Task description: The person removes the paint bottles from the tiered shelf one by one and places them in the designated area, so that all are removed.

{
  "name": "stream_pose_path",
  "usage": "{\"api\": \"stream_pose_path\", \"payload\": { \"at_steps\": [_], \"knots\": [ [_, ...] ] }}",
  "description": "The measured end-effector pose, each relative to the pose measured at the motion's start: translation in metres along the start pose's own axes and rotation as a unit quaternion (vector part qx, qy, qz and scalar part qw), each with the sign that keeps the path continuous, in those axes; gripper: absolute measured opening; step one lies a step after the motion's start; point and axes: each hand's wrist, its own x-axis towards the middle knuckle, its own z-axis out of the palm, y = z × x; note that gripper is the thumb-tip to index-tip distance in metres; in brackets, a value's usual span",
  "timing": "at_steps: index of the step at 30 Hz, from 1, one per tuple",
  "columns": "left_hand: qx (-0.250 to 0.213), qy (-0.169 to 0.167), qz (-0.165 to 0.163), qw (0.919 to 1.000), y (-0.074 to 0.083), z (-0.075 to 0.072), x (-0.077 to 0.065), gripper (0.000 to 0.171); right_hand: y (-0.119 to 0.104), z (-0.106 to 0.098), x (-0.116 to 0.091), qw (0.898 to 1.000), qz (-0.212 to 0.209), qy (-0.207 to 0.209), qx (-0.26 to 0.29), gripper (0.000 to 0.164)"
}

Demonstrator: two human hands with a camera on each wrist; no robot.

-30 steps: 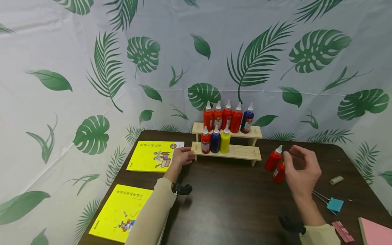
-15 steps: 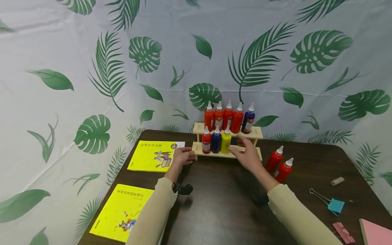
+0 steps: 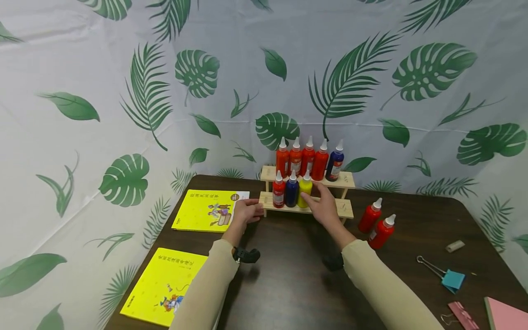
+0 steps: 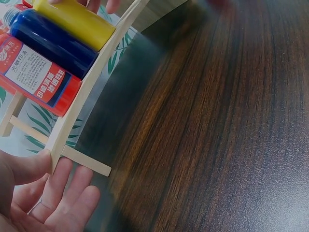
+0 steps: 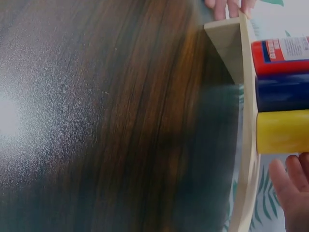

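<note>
A two-tier wooden rack (image 3: 330, 207) carries squeeze bottles with white nozzle caps. At its left end my left hand (image 3: 246, 211) pinches the lower shelf, thumb on top and fingers underneath, as the left wrist view shows. On that shelf a red bottle (image 3: 278, 192), a dark blue bottle (image 3: 291, 193) and a yellow bottle (image 3: 305, 187) stand side by side. My right hand (image 3: 326, 206) is at the yellow bottle's right side, its thumb in front of the bottle. In the right wrist view its fingers (image 5: 285, 183) are loosely extended beside the bottle, not wrapped round it.
Several red and orange bottles (image 3: 307, 160) and a dark blue one (image 3: 335, 165) fill the upper shelf. Two red bottles (image 3: 370, 216) stand right of the rack. Yellow books (image 3: 202, 211) lie left; a blue binder clip (image 3: 453, 280) and pink pad (image 3: 505, 316) lie right.
My right hand has come left from the two red bottles, over the lower shelf, to the yellow bottle's side. My left hand has stayed on the rack's end.
</note>
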Motion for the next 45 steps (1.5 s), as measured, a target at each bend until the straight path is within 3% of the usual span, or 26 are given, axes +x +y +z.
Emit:
{"api": "stream_pose_path", "payload": {
  "at_steps": [6,11,18,25,30,35,45],
  "knots": [
    [0.0,-0.002,0.0,1.0,-0.001,0.0,0.0,0.034,0.001,0.002,-0.002,1.0,-0.002,0.019,-0.003,0.05],
    [0.001,-0.003,0.002,1.0,0.0,0.001,0.0,0.033,0.003,-0.003,-0.015,0.999,0.01,0.036,0.022,0.051],
    [0.002,0.0,0.005,1.0,0.0,0.0,0.0,0.032,0.006,-0.029,-0.048,0.997,0.026,0.052,0.05,0.055],
    [0.002,0.002,0.008,1.0,0.0,0.0,0.002,0.032,0.014,-0.065,-0.096,0.992,0.011,0.109,0.057,0.047],
    [0.001,-0.001,0.006,1.0,0.001,0.0,0.002,0.032,0.032,-0.086,-0.13,0.989,0.028,0.147,-0.005,0.045],
    [-0.002,0.0,0.004,1.0,0.002,-0.001,0.002,0.033,0.056,-0.104,-0.152,0.98,0.062,0.18,-0.059,0.045],
    [0.002,-0.002,-0.003,1.0,-0.001,0.0,0.001,0.033,0.08,-0.124,-0.165,0.965,0.135,0.2,-0.104,0.053]
  ]
}}
